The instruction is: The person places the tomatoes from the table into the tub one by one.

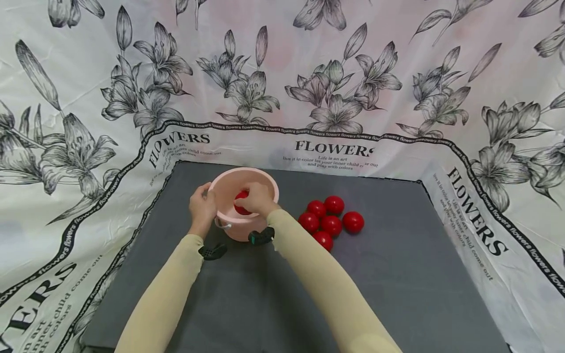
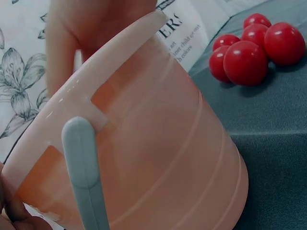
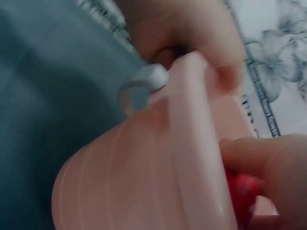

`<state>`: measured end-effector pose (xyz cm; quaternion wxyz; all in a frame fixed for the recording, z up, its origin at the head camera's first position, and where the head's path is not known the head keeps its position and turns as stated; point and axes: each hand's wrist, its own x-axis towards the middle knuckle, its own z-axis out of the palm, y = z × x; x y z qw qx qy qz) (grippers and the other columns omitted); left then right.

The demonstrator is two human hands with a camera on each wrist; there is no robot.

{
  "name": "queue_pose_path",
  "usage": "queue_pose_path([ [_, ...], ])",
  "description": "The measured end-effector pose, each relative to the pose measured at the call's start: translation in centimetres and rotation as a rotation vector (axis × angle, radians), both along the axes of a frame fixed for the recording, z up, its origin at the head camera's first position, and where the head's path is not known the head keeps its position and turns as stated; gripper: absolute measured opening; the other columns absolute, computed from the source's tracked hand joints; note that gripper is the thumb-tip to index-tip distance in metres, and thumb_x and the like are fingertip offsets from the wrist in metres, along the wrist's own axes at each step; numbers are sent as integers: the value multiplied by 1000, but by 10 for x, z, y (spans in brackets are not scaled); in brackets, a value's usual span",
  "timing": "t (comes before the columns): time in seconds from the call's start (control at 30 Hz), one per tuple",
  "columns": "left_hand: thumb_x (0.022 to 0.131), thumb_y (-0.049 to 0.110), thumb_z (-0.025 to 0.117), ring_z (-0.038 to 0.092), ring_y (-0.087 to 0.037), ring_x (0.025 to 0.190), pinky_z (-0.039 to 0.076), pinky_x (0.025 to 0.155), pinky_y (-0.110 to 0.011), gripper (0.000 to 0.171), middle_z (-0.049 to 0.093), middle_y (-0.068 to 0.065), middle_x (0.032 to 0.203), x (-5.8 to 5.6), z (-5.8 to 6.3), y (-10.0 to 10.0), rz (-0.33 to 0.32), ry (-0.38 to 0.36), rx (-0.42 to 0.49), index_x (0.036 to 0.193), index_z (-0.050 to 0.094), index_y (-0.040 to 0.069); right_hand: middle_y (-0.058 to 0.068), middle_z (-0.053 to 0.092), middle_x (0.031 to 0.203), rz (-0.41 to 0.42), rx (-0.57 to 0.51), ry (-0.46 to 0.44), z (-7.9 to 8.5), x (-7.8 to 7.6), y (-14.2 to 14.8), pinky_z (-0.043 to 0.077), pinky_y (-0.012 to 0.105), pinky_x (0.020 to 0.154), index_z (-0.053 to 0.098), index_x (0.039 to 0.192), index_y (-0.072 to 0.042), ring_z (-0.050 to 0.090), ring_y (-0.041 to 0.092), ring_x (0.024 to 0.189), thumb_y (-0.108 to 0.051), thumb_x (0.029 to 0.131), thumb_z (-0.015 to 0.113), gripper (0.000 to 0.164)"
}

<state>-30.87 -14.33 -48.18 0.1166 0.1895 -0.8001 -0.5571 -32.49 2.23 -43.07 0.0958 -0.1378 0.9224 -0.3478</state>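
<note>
A pink bucket stands near the back left of the dark table. My left hand grips its rim on the left side, thumb and fingers around the edge. Inside the bucket's mouth, my right hand holds a smooth red ball in its fingers. The right wrist view shows this red ball partly hidden behind the bucket's rim. A pale grey handle hangs at the bucket's outer wall. The bucket's bottom inside is out of sight.
Several red balls lie in a loose cluster on the table, right of the bucket. A white sheet printed with flowers and lettering surrounds the dark grey tabletop at the back and sides.
</note>
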Motion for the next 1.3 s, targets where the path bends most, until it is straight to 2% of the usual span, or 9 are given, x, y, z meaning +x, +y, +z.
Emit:
queue_pose_path([
  [0.1,105,24,46,50,-13,65,40,55,-25,44,56,-8,88,-1,1,-1,1,3,-2,147,55,14,3,61,69,33,94,-59,0,-2,-7,47,24,62,70,81,-7,57,16,69,-17,86,76,13],
  [0.27,104,24,47,48,-11,59,40,53,-25,44,53,-4,80,0,1,1,1,22,2,146,56,13,-2,39,51,68,224,-190,-2,-9,-13,33,25,50,52,56,-13,37,13,48,-12,83,76,36],
  [0.53,104,24,47,48,-11,56,40,51,-25,45,53,-4,78,2,-5,4,-18,3,1,147,55,14,-3,56,56,159,352,-285,-20,-8,-16,40,27,48,67,58,-16,47,14,49,-13,87,73,30],
  [0.63,104,24,47,48,-12,59,40,52,-26,44,53,-5,81,2,-3,3,-23,10,10,147,55,14,-2,59,69,150,325,-351,-18,-5,-15,40,28,52,63,57,-16,50,16,60,-10,91,65,35],
  [0.83,104,24,48,48,-11,59,39,52,-26,44,53,-3,77,-1,1,-2,-32,30,10,145,56,14,-3,55,72,150,304,-484,-13,-8,-18,36,27,52,63,59,-17,44,12,60,-12,98,59,39],
  [1.0,102,23,49,46,-10,54,38,49,-25,44,51,-1,71,-2,4,2,-36,60,26,144,58,13,-3,55,76,104,270,-505,-9,-5,-13,37,27,55,69,69,-14,46,12,63,-15,98,60,30],
  [1.1,103,24,49,47,-10,56,39,50,-25,44,53,-2,74,-1,4,3,-47,55,26,145,57,12,-3,52,68,85,264,-498,-12,-6,-12,41,28,58,70,70,-14,48,13,64,-21,96,64,28],
  [1.2,104,23,49,48,-10,58,40,52,-25,43,57,-7,79,0,2,2,-48,52,13,145,56,11,-1,52,65,157,320,-390,-15,-11,-13,41,29,57,70,76,-11,49,15,60,-27,96,65,26],
  [1.3,105,23,48,49,-9,60,41,53,-24,43,59,-8,82,1,1,-2,-43,54,-3,145,56,11,8,66,87,195,305,-257,-10,-14,-11,49,31,69,73,105,-5,62,21,75,-30,99,63,27],
])
